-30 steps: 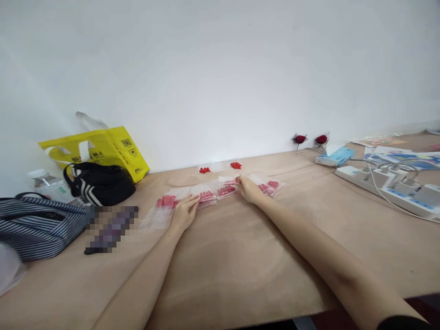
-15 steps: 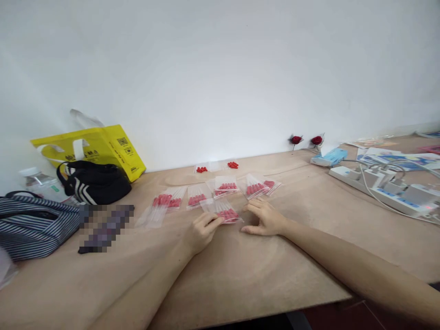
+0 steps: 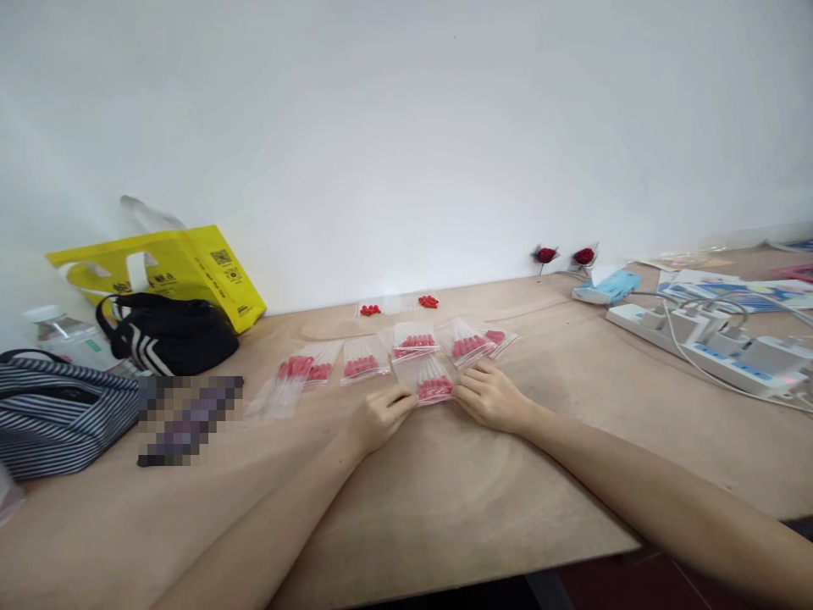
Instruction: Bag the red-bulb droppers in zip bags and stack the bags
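Note:
A small clear zip bag [image 3: 427, 370] of thin white sticks with red tips lies on the table between my hands. Its near left corner is pinched by my left hand [image 3: 384, 417], fingers closed. At the near right corner, my right hand [image 3: 489, 396] has its fingers closed on the edge. Right behind it lies another bag [image 3: 414, 341] with red-tipped sticks. More such bags are spread to the left, one [image 3: 364, 359] upright to me and an overlapping pair [image 3: 292, 381]. Two overlapping bags [image 3: 468, 341] sit behind my right hand.
Red pieces [image 3: 370, 311] and a second small group [image 3: 428, 302] lie near the wall. At left are a yellow bag [image 3: 190, 263], a black pouch [image 3: 184, 335], a striped bag [image 3: 69, 424] and a bottle. Power strips [image 3: 699, 352] with cables and a blue tissue pack [image 3: 608, 286] are at right.
My right hand has moved left and closed on the near bag's right corner. The bag has turned a little and now lies straighter, its red tips slightly farther away.

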Demonstrator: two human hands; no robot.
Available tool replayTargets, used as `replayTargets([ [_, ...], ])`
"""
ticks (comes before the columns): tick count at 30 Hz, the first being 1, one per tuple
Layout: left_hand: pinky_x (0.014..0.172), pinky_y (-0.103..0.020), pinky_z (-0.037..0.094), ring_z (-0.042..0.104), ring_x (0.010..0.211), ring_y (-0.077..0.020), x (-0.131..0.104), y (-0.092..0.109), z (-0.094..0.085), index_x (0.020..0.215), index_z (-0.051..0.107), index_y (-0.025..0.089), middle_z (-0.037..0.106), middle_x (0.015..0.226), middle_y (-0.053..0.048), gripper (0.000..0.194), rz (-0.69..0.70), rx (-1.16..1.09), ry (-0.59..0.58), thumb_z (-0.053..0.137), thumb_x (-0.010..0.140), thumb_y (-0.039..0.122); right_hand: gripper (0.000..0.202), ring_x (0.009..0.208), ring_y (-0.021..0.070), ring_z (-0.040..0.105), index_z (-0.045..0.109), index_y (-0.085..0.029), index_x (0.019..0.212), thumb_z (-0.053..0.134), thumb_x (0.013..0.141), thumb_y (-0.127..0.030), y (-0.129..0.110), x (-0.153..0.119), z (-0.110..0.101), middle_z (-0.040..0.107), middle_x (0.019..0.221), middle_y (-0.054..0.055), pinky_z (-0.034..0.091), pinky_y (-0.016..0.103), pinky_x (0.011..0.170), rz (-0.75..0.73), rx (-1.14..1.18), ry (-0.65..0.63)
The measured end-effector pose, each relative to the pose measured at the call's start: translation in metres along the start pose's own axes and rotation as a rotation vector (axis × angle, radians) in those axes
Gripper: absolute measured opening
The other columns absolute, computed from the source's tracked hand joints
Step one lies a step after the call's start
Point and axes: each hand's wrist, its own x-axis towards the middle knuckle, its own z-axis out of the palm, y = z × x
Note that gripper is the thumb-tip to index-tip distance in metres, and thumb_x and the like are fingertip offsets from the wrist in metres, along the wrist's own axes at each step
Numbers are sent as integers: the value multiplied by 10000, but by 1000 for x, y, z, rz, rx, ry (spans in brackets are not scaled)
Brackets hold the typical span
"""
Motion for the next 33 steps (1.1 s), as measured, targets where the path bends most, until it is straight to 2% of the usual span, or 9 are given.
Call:
replayTargets([
  [6,563,-164,458,574,639,-81,-2,-4,-1,786,583,166,606,744,-21,171,-110,-94,33,418,830,158,221,636,131,424,556,-157,693,398,841,-201,3,1,-5,534,618,21,276,287,642,34,12,41],
  [14,577,-182,464,571,654,-86,-5,-9,2,794,583,168,593,757,-25,135,-161,-210,41,451,815,154,185,665,126,451,592,-178,835,412,826,-136,9,-5,4,592,669,18,309,286,651,-17,50,112],
  [17,587,-186,466,569,664,-89,-7,-10,4,791,582,166,588,758,-25,118,-165,-207,38,465,808,154,205,652,124,449,591,-177,812,395,823,-118,7,-4,5,581,642,14,308,287,659,-8,65,111],
  [21,587,-189,469,564,661,-89,-6,-9,3,796,581,164,587,758,-27,115,-158,-175,39,467,802,146,207,621,116,432,581,-175,710,404,801,-116,4,-2,4,548,585,2,291,287,667,37,74,103],
  [25,630,-229,486,569,700,-109,0,-4,2,836,586,171,596,788,-38,97,-140,-107,94,507,781,172,234,586,108,409,558,-170,622,404,795,-133,1,2,3,510,543,-3,271,285,665,95,74,105],
  [29,685,-274,491,576,766,-134,9,1,8,887,590,183,614,812,-40,134,-56,-63,125,537,765,191,232,573,107,412,553,-167,625,401,800,-157,-6,8,4,503,535,-4,258,285,666,133,93,112],
  [33,658,-262,482,578,731,-122,17,4,16,820,605,183,625,765,-24,94,-2,-55,145,528,769,167,228,575,109,426,548,-160,636,399,807,-187,-13,12,7,514,555,4,250,289,663,168,117,109],
])
